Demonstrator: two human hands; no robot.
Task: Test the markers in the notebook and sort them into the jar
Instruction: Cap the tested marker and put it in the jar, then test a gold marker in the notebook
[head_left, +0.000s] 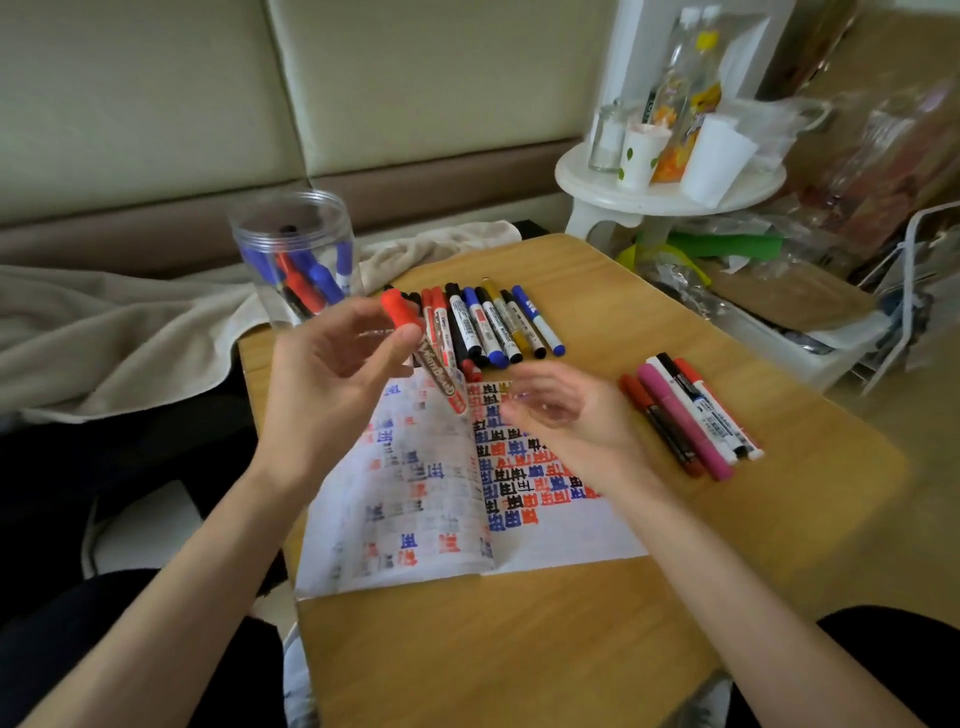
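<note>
- Table (519, 654): the open notebook (524, 525) lies at the frame's centre, its pages covered in red, blue and black test marks.
- Right hand (563, 413): over the notebook's top edge, palm up, fingers loosely curled, holding nothing that shows.
- Left hand (332, 374): left of centre, raised, thumb and fingertips pinching the red marker (437, 371).
- The marker's long axis runs diagonally, red cap to the upper left, tail to the lower right above the notebook.
- Four markers (685, 415) lie right of centre.
- Further back, a row of markers (493, 322).
- Jar (296, 249), upper left, holds blue and red markers.
</note>
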